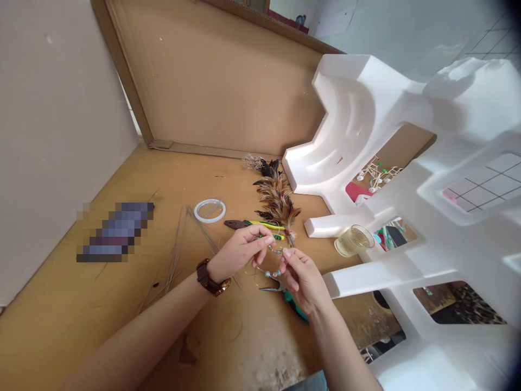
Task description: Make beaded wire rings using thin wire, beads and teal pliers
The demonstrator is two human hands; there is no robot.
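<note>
A thin wire strung with beads (267,274) curves in a loop between my hands, over the tabletop. My left hand (243,248), with a brown watch (209,278) on its wrist, pinches one part of this beaded wire between thumb and fingers. Close beside it, the fingertips of my right hand (304,276) pinch another part. Just beyond my left hand lie pliers with yellow-green handles (260,224), partly hidden. Long-nose pliers with teal handles (296,308) rest beneath my right hand, which covers some of them.
Brown and black feathers (273,193) lie past the pliers. Left of them are a white ring (196,212) and loose thin wires (176,255). A glass of yellowish liquid (350,241) stands by white moulded foam (391,92) at right. A cardboard panel (220,81) rises behind; a pixelated item (118,231) lies left.
</note>
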